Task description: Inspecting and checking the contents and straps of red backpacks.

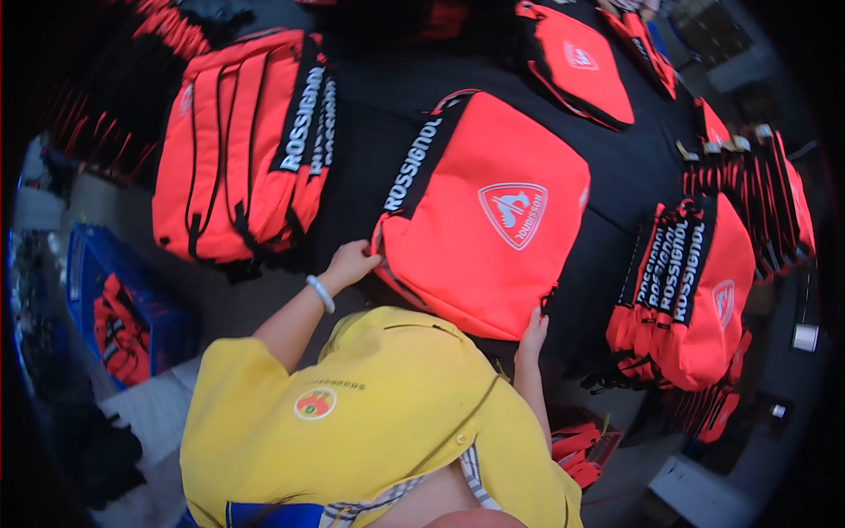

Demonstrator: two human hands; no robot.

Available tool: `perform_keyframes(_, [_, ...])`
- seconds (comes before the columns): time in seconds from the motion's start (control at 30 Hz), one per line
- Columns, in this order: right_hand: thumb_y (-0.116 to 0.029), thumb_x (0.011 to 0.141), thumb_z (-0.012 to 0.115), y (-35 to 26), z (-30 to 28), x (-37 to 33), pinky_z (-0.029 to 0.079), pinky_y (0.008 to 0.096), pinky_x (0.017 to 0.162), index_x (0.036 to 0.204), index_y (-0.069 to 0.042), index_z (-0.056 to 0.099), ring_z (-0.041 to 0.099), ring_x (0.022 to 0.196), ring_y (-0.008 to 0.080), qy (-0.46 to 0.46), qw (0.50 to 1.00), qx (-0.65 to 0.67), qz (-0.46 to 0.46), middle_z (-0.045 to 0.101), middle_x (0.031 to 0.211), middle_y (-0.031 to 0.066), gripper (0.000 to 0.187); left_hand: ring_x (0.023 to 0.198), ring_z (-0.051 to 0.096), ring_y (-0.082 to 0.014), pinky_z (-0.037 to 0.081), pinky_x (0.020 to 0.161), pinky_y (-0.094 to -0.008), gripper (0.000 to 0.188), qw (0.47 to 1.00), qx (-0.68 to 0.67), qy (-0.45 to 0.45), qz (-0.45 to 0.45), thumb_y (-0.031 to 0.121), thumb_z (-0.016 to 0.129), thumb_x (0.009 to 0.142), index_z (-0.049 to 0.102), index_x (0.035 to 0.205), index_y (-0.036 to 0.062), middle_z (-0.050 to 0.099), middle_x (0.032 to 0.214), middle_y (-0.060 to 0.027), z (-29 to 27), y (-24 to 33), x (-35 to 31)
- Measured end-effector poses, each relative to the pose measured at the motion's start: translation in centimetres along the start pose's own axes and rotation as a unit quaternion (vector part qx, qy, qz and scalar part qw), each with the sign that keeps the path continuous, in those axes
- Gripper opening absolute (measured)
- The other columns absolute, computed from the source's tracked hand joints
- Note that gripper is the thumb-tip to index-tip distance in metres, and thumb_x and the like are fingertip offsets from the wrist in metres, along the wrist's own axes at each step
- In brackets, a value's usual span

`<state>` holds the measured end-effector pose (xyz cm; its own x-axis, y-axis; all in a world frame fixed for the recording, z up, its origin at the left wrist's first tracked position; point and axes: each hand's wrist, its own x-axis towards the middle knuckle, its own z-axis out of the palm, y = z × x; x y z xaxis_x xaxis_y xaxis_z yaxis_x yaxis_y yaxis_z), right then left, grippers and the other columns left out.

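Note:
A bright red backpack (458,220) with a black side band and a pale shield emblem lies flat on the black table in front of me, emblem side up. My left hand (350,264) pinches its near left corner, with a pale bracelet on the wrist. At the near right corner, my right hand (532,336) grips the edge with the thumb up along the side; its other fingers are mostly hidden under the fabric.
A stack of red backpacks (238,150) with straps up stands at the left. More backpacks (695,290) are piled at the right, and another (581,66) lies at the far side. A blue crate (84,264) holds red pieces at the lower left. Part of another person (635,5) shows far right.

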<state>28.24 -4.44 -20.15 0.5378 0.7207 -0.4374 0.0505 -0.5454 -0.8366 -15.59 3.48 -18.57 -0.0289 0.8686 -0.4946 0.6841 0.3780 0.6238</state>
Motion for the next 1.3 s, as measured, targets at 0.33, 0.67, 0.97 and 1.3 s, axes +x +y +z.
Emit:
perform_keyframes(0.33, [-0.022, 0.094, 0.067, -4.0, -1.8, -2.0, 0.028, 0.0455, 0.118, 0.15, 0.005, 0.036, 0.033, 0.144, 0.0373, 0.093, 0.91, -0.362, -0.178, 0.038, 0.154, 0.0268, 0.07, 0.076, 0.071, -0.0159, 0.055, 0.073, -0.0304, 0.024, 0.97, -0.07, -0.231, 0.041, 0.024, 0.074, 0.086, 0.072, 0.093, 0.0012, 0.074, 0.081, -0.0094, 0.2, 1.8, -0.8])
perform_keyframes(0.67, [-0.019, 0.085, 0.075, -12.4, 8.3, -8.4, 0.033, 0.0517, 0.115, 0.143, -0.008, 0.051, 0.037, 0.139, 0.0426, -0.258, 0.771, -0.351, -0.465, 0.043, 0.149, 0.0209, 0.064, 0.062, 0.07, -0.0202, 0.055, 0.065, -0.0341, 0.053, 0.989, -0.004, -0.147, -0.004, 0.053, 0.068, 0.089, 0.066, 0.069, 0.0045, 0.068, 0.061, -0.0073, 0.8, 3.8, -4.5])
perform_keyframes(0.97, [-0.018, 0.088, 0.072, -13.1, 7.6, -9.2, 0.037, 0.0505, 0.114, 0.137, -0.008, 0.055, 0.039, 0.137, 0.0428, -0.262, 0.79, -0.354, -0.428, 0.041, 0.15, 0.0203, 0.053, 0.071, 0.069, -0.0137, 0.056, 0.067, -0.0266, 0.025, 0.964, -0.258, -0.028, 0.053, 0.02, 0.059, 0.102, 0.068, 0.098, -0.0035, 0.071, 0.08, -0.0083, -1.6, 6.8, -3.6])
perform_keyframes(1.3, [-0.019, 0.088, 0.071, -11.7, 0.8, -7.2, 0.037, 0.0501, 0.112, 0.133, -0.006, 0.058, 0.039, 0.137, 0.0403, -0.096, 0.861, -0.385, -0.317, 0.042, 0.148, 0.021, 0.048, 0.125, 0.051, -0.0396, 0.042, 0.106, -0.0438, 0.042, 0.968, -0.004, 0.093, 0.234, 0.027, 0.073, 0.089, 0.061, 0.122, 0.0042, 0.049, 0.137, -0.0221, -1.9, 10.7, 1.8])
